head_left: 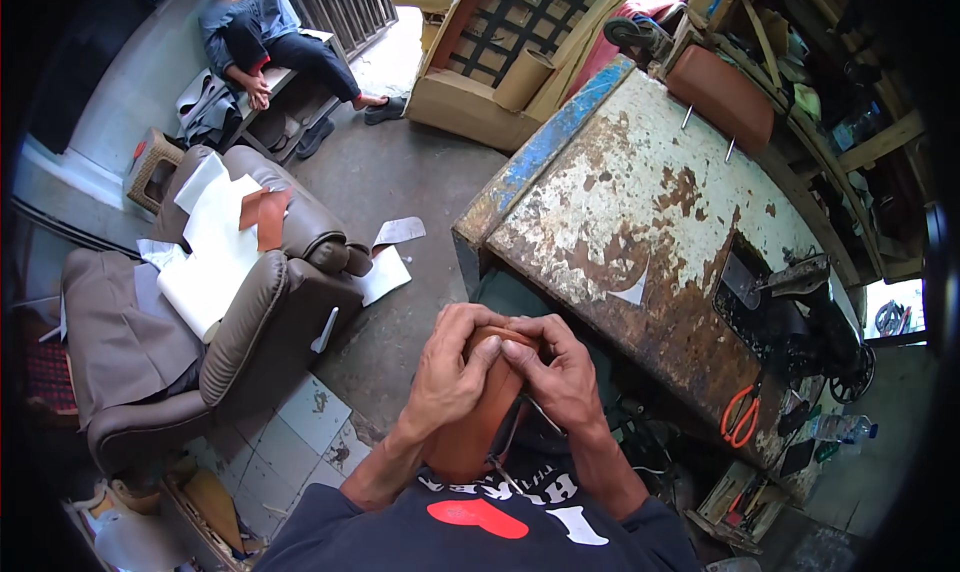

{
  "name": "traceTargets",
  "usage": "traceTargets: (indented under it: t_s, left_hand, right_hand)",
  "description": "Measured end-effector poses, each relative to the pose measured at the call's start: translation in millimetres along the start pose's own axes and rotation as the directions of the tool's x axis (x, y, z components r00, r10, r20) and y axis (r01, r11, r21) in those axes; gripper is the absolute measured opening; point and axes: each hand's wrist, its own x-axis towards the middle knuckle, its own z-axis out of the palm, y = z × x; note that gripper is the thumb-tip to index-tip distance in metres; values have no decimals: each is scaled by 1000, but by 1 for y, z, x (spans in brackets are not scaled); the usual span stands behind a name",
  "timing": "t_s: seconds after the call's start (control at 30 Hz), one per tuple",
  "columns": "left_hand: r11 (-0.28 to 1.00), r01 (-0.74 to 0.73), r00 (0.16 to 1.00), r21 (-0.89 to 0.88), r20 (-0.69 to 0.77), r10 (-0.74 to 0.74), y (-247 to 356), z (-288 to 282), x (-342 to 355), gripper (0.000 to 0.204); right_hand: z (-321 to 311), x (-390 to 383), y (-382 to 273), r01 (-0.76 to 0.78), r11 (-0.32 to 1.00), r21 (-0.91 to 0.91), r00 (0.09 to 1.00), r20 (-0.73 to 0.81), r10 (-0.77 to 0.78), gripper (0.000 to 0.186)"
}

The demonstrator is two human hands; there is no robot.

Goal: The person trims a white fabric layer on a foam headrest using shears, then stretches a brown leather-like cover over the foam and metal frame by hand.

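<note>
In the head view my left hand [455, 367] and my right hand [550, 367] are both closed around a tan-orange leather piece [470, 427], held upright against my chest. Both thumbs press at its rounded top and my fingers wrap over the edge. A thin rod or strap hangs below my right hand, too unclear to name. Just beyond my hands stands a worn, paint-flaked workbench [620, 202], with a black sewing machine [815, 312] on its right side and orange-handled scissors [738, 417] near its front edge.
A grey-brown recliner [250, 352] with white and orange material stands left. A seated person [260, 52] is at upper left, beside a cardboard-and-wood frame [460, 107]. A brown cushion with metal posts [720, 92] lies on the bench's back. A wooden tool box [735, 502] sits lower right.
</note>
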Motion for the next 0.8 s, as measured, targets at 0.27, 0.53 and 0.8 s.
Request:
traceTargets:
  t_s: [0.27, 0.53, 0.8]
  left_hand:
    - [990, -90, 980, -107, -185, 69, -20, 53, 17, 9]
    - [940, -261, 965, -222, -58, 254, -31, 59, 23, 7]
    - [947, -319, 945, -33, -88, 315, -24, 41, 20, 21]
  right_hand:
    - [-15, 9, 30, 32, 982, 188, 995, -103, -13, 15]
    - [-32, -3, 37, 189, 971, 147, 972, -169, -164, 13]
    - [-21, 4, 52, 237, 951, 196, 962, -181, -202, 13]
